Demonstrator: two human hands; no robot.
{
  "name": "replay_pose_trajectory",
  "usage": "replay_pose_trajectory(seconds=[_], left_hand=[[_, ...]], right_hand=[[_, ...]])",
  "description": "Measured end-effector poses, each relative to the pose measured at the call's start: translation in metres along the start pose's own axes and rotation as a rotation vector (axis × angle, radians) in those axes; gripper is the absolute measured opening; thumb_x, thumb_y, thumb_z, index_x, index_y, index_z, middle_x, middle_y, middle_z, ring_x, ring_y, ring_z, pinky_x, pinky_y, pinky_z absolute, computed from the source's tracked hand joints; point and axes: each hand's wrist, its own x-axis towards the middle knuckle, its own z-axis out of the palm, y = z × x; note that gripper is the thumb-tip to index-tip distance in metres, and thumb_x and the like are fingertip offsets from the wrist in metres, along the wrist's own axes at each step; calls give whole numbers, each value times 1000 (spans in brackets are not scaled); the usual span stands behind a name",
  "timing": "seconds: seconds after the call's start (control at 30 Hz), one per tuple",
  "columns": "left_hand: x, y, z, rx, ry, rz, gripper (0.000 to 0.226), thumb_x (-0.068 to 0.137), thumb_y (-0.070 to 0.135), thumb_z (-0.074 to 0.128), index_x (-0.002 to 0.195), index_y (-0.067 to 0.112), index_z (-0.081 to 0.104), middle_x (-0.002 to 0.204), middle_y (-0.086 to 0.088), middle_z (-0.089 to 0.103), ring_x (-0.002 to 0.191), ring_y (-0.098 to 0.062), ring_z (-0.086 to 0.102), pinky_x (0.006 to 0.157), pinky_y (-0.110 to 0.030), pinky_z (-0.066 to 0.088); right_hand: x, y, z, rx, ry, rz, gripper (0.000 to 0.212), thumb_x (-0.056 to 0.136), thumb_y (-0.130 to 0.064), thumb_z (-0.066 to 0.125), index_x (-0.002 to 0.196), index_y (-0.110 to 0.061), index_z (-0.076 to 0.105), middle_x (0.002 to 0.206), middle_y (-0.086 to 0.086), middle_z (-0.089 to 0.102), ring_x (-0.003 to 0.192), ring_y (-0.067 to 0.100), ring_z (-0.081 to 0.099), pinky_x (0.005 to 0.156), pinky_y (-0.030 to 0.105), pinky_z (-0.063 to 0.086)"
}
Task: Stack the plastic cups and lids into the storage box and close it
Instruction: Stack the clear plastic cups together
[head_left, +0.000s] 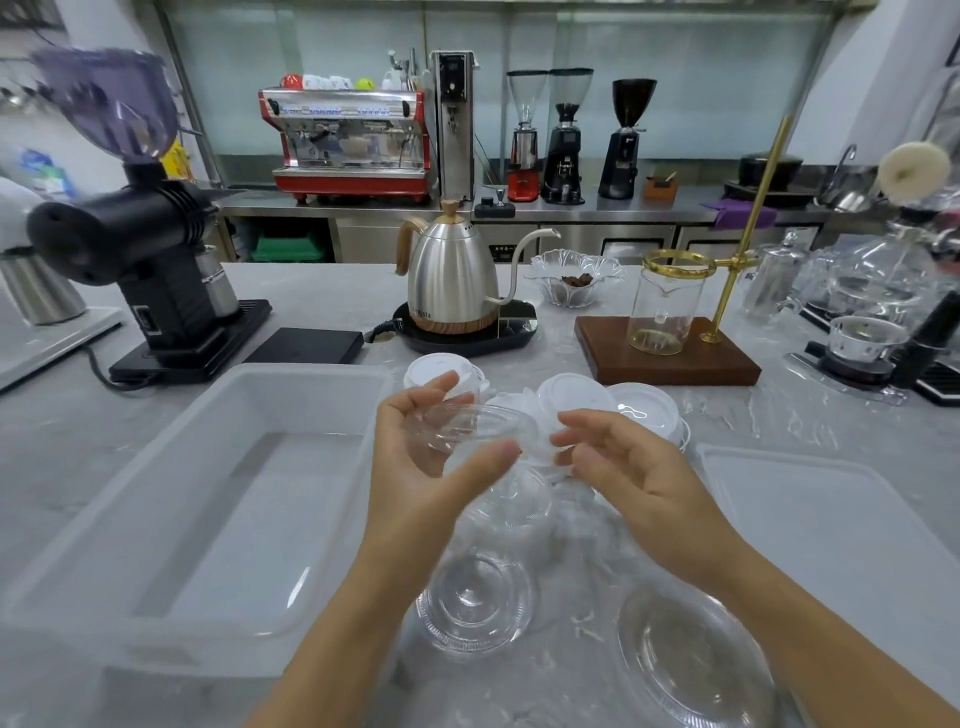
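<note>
My left hand (431, 457) holds a clear plastic cup (483, 426) above the counter, fingers wrapped round its rim. My right hand (623, 467) hovers just right of it, fingers apart and pinching nothing that I can make out. The open translucent storage box (156, 519) stands empty at the left. Its flat lid (831, 530) lies at the right. Below my hands lie clear dome lids (475, 605) and a second clear stack (691, 660). White flat lids (571, 395) and more (647, 408) sit beyond my hands, with another white lid (441, 369) behind my left fingers.
A gooseneck kettle (452, 275) on its base, a black scale (306, 345), a black grinder (150, 249), a wooden pour-over stand (670, 358) and glassware (862, 291) line the far side of the counter. An espresso machine (348, 140) stands on the back bench.
</note>
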Motion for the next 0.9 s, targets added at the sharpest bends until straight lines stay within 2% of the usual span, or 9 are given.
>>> replay_pose_trajectory(seconds=[0.07, 0.13, 0.2, 0.27, 0.37, 0.43, 0.57, 0.73, 0.9], left_hand=[[5, 0, -4, -84, 27, -30, 83, 53, 29, 86, 129, 14, 55, 124, -12, 68, 102, -15, 73, 80, -22, 57], [9, 1, -6, -138, 48, -41, 83, 56, 32, 83, 134, 19, 55, 130, -10, 63, 107, -15, 69, 90, -30, 55], [12, 2, -8, -187, 74, -54, 86, 58, 36, 79, 137, 26, 50, 134, -3, 57, 108, -13, 67, 101, -39, 52], [13, 3, -9, -226, 101, -71, 86, 59, 39, 76, 137, 26, 44, 137, -1, 55, 107, -13, 67, 101, -44, 52], [13, 2, -12, -261, 154, -110, 70, 59, 44, 74, 119, 26, 42, 143, -5, 55, 124, -25, 62, 103, -52, 51], [13, 2, -13, -254, 175, -114, 63, 60, 46, 73, 112, 26, 44, 143, -5, 56, 130, -31, 58, 104, -54, 50], [13, 4, -11, -219, 157, -112, 66, 63, 51, 70, 123, 27, 55, 124, 8, 66, 114, -26, 66, 100, -52, 52], [13, 4, -11, -205, 159, -118, 50, 75, 46, 63, 122, 28, 63, 121, 3, 64, 107, -20, 65, 92, -42, 54], [15, 7, -11, -219, 160, -120, 60, 72, 48, 63, 130, 31, 60, 123, -1, 63, 104, -20, 65, 90, -38, 54]], right_hand=[[3, 1, 0, -93, -13, 21, 27, 94, -18, 64, 119, -27, 64, 110, -4, 72, 105, 12, 68, 96, 30, 54], [8, -2, 0, -190, -40, 45, 26, 93, -18, 66, 116, -28, 66, 108, -8, 72, 102, 7, 68, 95, 30, 55], [17, -9, 3, -317, -81, 56, 26, 91, -26, 68, 116, -31, 66, 109, -14, 69, 102, 4, 65, 93, 27, 54], [27, -18, 7, -494, -174, 74, 38, 87, -39, 71, 123, -35, 61, 119, -19, 62, 109, 2, 59, 95, 24, 50], [34, -27, 18, -703, -310, 80, 69, 77, -59, 72, 137, -38, 49, 134, -24, 48, 123, -1, 47, 106, 27, 41], [35, -26, 25, -764, -327, 60, 78, 70, -68, 71, 138, -40, 47, 137, -23, 47, 126, 0, 45, 109, 30, 40], [30, -20, 31, -761, -357, 71, 94, 59, -81, 67, 141, -45, 41, 142, -23, 46, 132, 1, 44, 110, 33, 41], [20, -21, 31, -737, -354, 64, 94, 66, -72, 73, 147, -40, 37, 147, -23, 41, 134, -1, 40, 112, 24, 35], [16, -17, 30, -748, -312, 36, 79, 77, -61, 69, 147, -33, 43, 148, -21, 39, 134, -2, 38, 105, 15, 28]])
